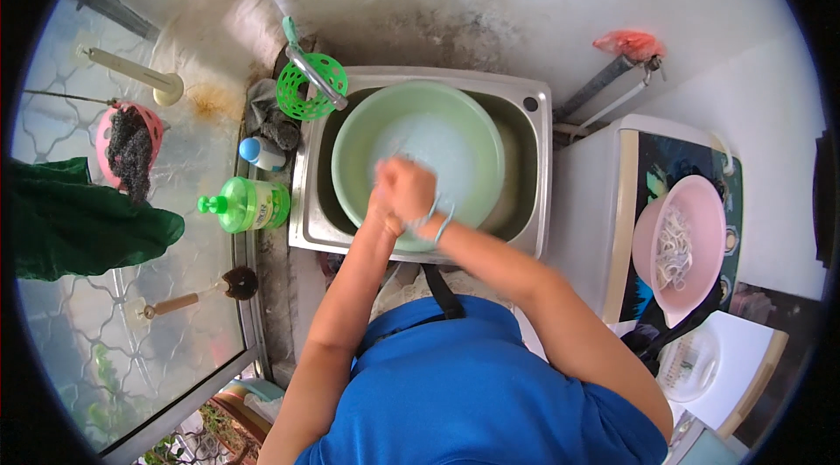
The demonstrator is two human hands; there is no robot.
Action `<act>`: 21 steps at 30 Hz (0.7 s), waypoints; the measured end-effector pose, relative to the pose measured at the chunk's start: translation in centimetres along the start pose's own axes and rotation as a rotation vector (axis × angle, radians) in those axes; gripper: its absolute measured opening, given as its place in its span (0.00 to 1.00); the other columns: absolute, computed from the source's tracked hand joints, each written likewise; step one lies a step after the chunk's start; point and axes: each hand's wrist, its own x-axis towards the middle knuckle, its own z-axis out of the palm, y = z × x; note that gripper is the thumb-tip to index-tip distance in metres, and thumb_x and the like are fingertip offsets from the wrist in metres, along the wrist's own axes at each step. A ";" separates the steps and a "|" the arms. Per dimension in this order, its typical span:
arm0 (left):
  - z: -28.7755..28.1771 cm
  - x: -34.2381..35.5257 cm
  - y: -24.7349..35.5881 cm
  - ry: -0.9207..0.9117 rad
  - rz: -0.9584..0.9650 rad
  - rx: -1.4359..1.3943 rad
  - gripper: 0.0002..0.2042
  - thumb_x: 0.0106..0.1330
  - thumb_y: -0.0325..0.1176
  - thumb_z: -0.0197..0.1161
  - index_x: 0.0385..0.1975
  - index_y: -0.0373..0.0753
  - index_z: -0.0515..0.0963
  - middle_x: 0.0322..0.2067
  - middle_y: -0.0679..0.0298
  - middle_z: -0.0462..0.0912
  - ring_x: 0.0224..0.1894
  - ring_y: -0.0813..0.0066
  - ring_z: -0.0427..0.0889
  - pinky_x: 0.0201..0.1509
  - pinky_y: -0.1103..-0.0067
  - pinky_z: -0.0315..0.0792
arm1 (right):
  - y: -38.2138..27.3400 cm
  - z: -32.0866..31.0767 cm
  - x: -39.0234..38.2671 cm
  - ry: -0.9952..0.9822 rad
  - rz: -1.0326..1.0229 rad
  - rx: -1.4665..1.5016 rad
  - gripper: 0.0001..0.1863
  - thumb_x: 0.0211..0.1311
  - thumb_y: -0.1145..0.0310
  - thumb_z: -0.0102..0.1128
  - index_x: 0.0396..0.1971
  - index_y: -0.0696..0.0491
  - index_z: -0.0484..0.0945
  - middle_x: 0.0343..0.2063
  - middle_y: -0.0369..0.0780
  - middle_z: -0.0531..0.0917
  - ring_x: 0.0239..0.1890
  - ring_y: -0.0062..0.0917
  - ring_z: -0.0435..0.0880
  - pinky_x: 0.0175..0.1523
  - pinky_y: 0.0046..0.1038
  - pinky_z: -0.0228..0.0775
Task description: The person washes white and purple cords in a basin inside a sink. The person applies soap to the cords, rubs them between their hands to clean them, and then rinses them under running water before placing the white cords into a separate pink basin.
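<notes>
My two hands meet above a pale green basin (347, 146) that stands in a steel sink. My right hand (413, 187), with a light blue band (444, 224) at its wrist, is closed in a fist shape and crosses over my left hand (383, 195). Most of the left hand's fingers are covered by the right one, and both are slightly blurred. Cloudy, whitish water (437, 137) lies in the basin below them. Whether anything is between my hands cannot be made out.
The steel sink (544, 167) surrounds the basin. Over its far left corner, a faucet (315, 78) reaches across a green perforated basket (297, 102). A green pump bottle (245, 205), a blue-capped bottle (265, 154) and a grey cloth (269, 115) line the left ledge. A pink basin (647, 242) stands at right.
</notes>
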 end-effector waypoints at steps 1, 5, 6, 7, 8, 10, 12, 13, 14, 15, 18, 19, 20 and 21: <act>-2.9 -0.1 -1.1 -0.567 0.484 0.043 0.15 0.69 0.45 0.41 0.26 0.44 0.67 0.29 0.68 0.71 0.37 0.75 0.70 0.46 0.74 0.68 | -4.5 -0.7 -1.3 -0.114 -0.063 0.008 0.09 0.45 0.63 0.60 0.13 0.50 0.75 0.15 0.41 0.74 0.21 0.39 0.75 0.33 0.46 0.66; -0.6 -1.2 0.6 -0.034 0.275 0.438 0.13 0.69 0.42 0.40 0.37 0.42 0.71 0.33 0.68 0.76 0.39 0.73 0.74 0.45 0.74 0.71 | 0.1 0.1 -1.6 -0.081 -0.018 -0.087 0.13 0.51 0.62 0.57 0.13 0.52 0.72 0.16 0.43 0.76 0.20 0.40 0.75 0.28 0.42 0.66; 1.5 -0.8 0.6 0.150 0.066 0.340 0.13 0.69 0.41 0.39 0.36 0.43 0.71 0.32 0.67 0.76 0.36 0.73 0.75 0.41 0.73 0.72 | 1.8 0.1 -0.6 -0.051 0.091 -0.099 0.14 0.54 0.63 0.55 0.13 0.52 0.72 0.16 0.43 0.76 0.18 0.41 0.75 0.25 0.41 0.66; 3.6 -0.7 0.7 0.332 -0.132 0.240 0.13 0.69 0.41 0.39 0.35 0.43 0.70 0.31 0.67 0.76 0.32 0.72 0.76 0.36 0.73 0.73 | 3.3 0.0 0.5 -0.023 0.190 -0.106 0.15 0.57 0.63 0.53 0.13 0.52 0.71 0.15 0.44 0.76 0.17 0.41 0.75 0.23 0.40 0.65; 3.3 -0.6 0.6 0.333 -0.126 0.240 0.13 0.69 0.41 0.39 0.35 0.43 0.70 0.31 0.67 0.76 0.32 0.72 0.76 0.36 0.73 0.73 | 4.1 -0.2 1.9 -0.044 0.235 -0.210 0.16 0.57 0.63 0.53 0.12 0.53 0.70 0.15 0.43 0.76 0.16 0.41 0.74 0.22 0.40 0.65; 2.1 0.1 0.2 0.303 -0.120 0.170 0.14 0.69 0.40 0.38 0.36 0.43 0.71 0.33 0.64 0.78 0.32 0.70 0.79 0.35 0.72 0.76 | 3.6 -0.5 2.2 0.040 0.171 -0.180 0.17 0.55 0.62 0.56 0.11 0.54 0.69 0.10 0.45 0.71 0.15 0.40 0.73 0.20 0.37 0.61; -0.5 0.7 0.4 0.061 -0.075 -0.071 0.12 0.69 0.39 0.41 0.35 0.42 0.70 0.32 0.64 0.78 0.32 0.69 0.78 0.37 0.73 0.75 | 0.7 0.0 0.0 0.031 0.108 -0.031 0.16 0.54 0.63 0.56 0.11 0.54 0.70 0.11 0.45 0.72 0.16 0.40 0.74 0.22 0.38 0.63; -4.8 0.5 0.6 -0.171 0.153 0.140 0.12 0.69 0.40 0.41 0.34 0.42 0.70 0.31 0.64 0.77 0.30 0.70 0.77 0.36 0.74 0.75 | -1.0 0.3 -0.6 0.005 0.086 -0.013 0.16 0.54 0.63 0.56 0.11 0.54 0.70 0.11 0.45 0.72 0.16 0.40 0.74 0.22 0.38 0.63; -5.6 0.7 0.4 -0.288 0.244 0.254 0.12 0.69 0.40 0.41 0.34 0.42 0.70 0.30 0.64 0.77 0.29 0.71 0.77 0.35 0.74 0.75 | -1.5 0.3 -1.3 -0.051 0.056 0.048 0.15 0.54 0.63 0.55 0.12 0.53 0.70 0.13 0.44 0.74 0.18 0.40 0.75 0.23 0.38 0.64; -6.0 0.5 0.4 -0.396 0.352 0.356 0.12 0.69 0.40 0.41 0.34 0.42 0.70 0.30 0.64 0.76 0.29 0.71 0.76 0.34 0.75 0.75 | -2.0 0.4 -1.7 -0.106 0.024 0.115 0.14 0.54 0.63 0.54 0.13 0.53 0.71 0.15 0.44 0.76 0.19 0.41 0.76 0.23 0.39 0.65; 1.1 0.9 -0.8 0.386 -0.076 0.109 0.13 0.69 0.42 0.40 0.32 0.43 0.70 0.26 0.65 0.74 0.24 0.74 0.73 0.31 0.78 0.73 | 4.3 -0.3 1.6 -0.138 0.206 -0.190 0.13 0.54 0.63 0.53 0.14 0.52 0.74 0.17 0.44 0.78 0.20 0.42 0.76 0.25 0.40 0.67; 1.9 0.7 -0.9 0.340 -0.164 0.190 0.13 0.69 0.42 0.40 0.32 0.43 0.70 0.26 0.65 0.74 0.23 0.74 0.72 0.29 0.78 0.72 | 6.5 -0.5 2.8 -0.134 0.261 -0.234 0.15 0.54 0.62 0.52 0.14 0.53 0.75 0.15 0.45 0.77 0.18 0.43 0.76 0.24 0.41 0.68; 1.9 -0.4 -0.3 0.309 -0.221 0.256 0.13 0.69 0.42 0.41 0.33 0.43 0.70 0.27 0.66 0.74 0.22 0.74 0.72 0.26 0.78 0.72 | 6.0 -0.1 3.6 -0.104 0.177 -0.172 0.15 0.54 0.62 0.52 0.13 0.55 0.73 0.15 0.46 0.76 0.17 0.44 0.75 0.23 0.41 0.67; -2.9 0.4 0.6 -0.329 -0.323 -0.057 0.13 0.69 0.44 0.41 0.36 0.44 0.70 0.31 0.66 0.76 0.29 0.73 0.75 0.32 0.76 0.72 | 5.3 0.6 3.9 -0.095 0.123 -0.133 0.16 0.55 0.63 0.53 0.12 0.55 0.72 0.14 0.46 0.75 0.16 0.44 0.74 0.22 0.41 0.66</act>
